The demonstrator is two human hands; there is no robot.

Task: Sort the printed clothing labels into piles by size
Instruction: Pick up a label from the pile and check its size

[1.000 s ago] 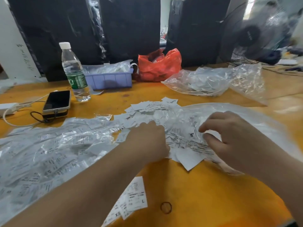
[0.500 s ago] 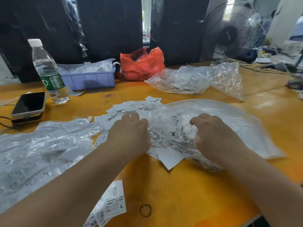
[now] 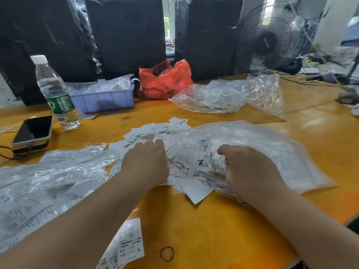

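A single head-worn wide-angle camera is looking forward and down from the person's own eye level, sitting close over an orange surface [image 3: 223,230]. Both forearms are reaching in from the bottom edge, and a fan [image 3: 270,41] is standing at the far right.

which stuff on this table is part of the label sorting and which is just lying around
Job: loose labels, clear bag under the right hand, left hand, stack marked L.
Lying about: water bottle, phone, red bag, fan, rubber band.
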